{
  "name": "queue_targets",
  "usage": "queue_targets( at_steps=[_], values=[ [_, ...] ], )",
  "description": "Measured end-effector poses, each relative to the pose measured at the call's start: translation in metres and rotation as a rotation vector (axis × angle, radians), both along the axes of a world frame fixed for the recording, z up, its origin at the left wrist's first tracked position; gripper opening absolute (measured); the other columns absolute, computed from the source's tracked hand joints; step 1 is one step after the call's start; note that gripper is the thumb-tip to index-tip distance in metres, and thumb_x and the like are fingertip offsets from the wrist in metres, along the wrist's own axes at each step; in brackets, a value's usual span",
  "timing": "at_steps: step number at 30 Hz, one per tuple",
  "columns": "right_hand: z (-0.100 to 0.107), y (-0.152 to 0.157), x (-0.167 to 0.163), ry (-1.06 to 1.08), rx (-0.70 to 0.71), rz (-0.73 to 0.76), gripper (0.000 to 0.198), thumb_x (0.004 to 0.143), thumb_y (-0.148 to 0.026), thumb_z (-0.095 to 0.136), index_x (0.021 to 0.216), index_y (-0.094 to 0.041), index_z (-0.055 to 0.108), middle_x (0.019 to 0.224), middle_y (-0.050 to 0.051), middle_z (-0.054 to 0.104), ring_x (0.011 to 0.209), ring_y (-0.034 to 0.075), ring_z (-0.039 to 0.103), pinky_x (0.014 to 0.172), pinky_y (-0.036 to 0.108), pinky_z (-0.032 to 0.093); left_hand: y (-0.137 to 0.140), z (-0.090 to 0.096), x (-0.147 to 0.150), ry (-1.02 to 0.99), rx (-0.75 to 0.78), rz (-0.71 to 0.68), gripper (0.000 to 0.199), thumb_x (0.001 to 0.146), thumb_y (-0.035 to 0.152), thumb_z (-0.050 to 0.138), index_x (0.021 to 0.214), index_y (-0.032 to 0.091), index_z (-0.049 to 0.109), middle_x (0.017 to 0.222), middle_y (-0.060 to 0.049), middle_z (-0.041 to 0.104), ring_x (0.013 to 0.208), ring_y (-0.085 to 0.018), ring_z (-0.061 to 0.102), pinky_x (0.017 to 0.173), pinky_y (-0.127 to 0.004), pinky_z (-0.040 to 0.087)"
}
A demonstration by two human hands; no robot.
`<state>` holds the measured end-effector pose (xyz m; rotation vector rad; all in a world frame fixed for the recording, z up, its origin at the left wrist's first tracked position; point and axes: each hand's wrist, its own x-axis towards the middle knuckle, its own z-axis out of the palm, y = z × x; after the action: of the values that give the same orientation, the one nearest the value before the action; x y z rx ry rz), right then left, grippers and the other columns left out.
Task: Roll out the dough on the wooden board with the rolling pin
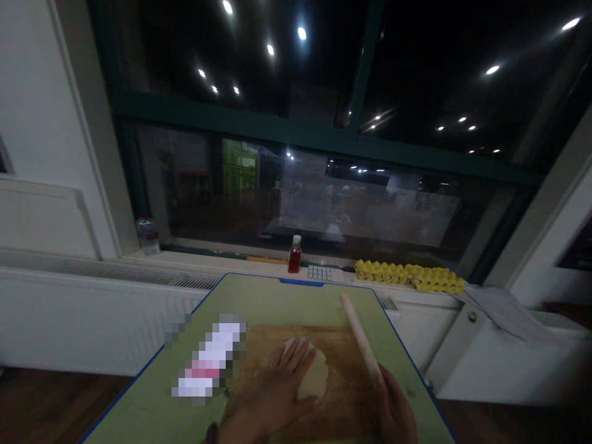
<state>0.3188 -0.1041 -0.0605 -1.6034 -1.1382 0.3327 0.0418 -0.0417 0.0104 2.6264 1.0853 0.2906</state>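
Observation:
A flat piece of pale dough (316,374) lies on a floured wooden board (346,394). My left hand (289,376) rests on the dough's left part with its fingers spread, hiding some of it. At the board's right edge, my right hand (394,407) is wrapped round the near end of a wooden rolling pin (358,330). The pin points away from me, and its far end reaches past the board over the green tabletop.
The board sits on a green folding table (296,302) with a blue rim. A pixelated patch (210,364) covers something at its left. On the windowsill stand a red-filled bottle (295,256), a clear bottle (148,235) and yellow egg cartons (407,275). White radiators (92,327) flank the table.

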Motion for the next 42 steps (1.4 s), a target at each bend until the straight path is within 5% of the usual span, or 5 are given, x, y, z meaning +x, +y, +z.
queue_targets(
  at_steps=[7,15,26,36,42],
  values=[
    [0.005,-0.001,-0.002,0.009,-0.002,0.024,0.068,0.083,-0.075,0.041,0.11,-0.019,0.069,0.116,0.012,0.07,0.11,0.028,0.064,0.094,0.037,0.052,-0.014,-0.001,0.02,0.074,0.107,0.216,0.075,0.09,0.058,0.046,0.153,0.022,0.025,0.16,-0.014,0.016,0.145,-0.038,0.014,0.114,-0.061,0.023],
    [0.007,0.0,-0.003,0.017,0.007,0.047,0.066,0.087,-0.071,0.04,0.111,-0.017,0.069,0.116,0.013,0.069,0.11,0.027,0.064,0.092,0.035,0.053,-0.025,0.028,0.045,0.274,0.049,0.325,0.077,0.084,0.044,0.055,0.148,0.006,0.035,0.153,-0.025,0.026,0.141,-0.044,0.023,0.11,-0.063,0.027],
    [0.012,-0.002,-0.007,0.009,0.047,0.0,0.061,0.088,-0.067,0.042,0.109,-0.017,0.069,0.113,0.012,0.071,0.106,0.026,0.066,0.09,0.035,0.053,-0.024,0.026,0.058,0.304,0.091,0.219,0.064,0.085,0.018,0.052,0.145,0.006,0.038,0.142,-0.03,0.045,0.134,-0.039,0.041,0.102,-0.051,0.044],
    [0.007,-0.001,-0.006,0.022,0.015,0.019,0.067,0.087,-0.071,0.039,0.112,-0.016,0.068,0.116,0.013,0.069,0.11,0.026,0.064,0.093,0.033,0.052,-0.023,0.027,0.051,0.28,0.073,0.14,0.077,0.082,0.047,0.068,0.147,0.017,0.039,0.146,-0.026,0.043,0.133,-0.045,0.04,0.102,-0.054,0.043],
    [0.005,-0.001,-0.004,0.023,0.014,0.031,0.066,0.088,-0.07,0.038,0.114,-0.016,0.067,0.117,0.012,0.069,0.113,0.026,0.063,0.096,0.035,0.05,-0.022,0.022,0.052,0.321,0.171,0.177,0.056,0.091,0.03,0.056,0.144,0.017,0.043,0.142,-0.024,0.049,0.129,-0.038,0.048,0.102,-0.051,0.044]
  ],
)
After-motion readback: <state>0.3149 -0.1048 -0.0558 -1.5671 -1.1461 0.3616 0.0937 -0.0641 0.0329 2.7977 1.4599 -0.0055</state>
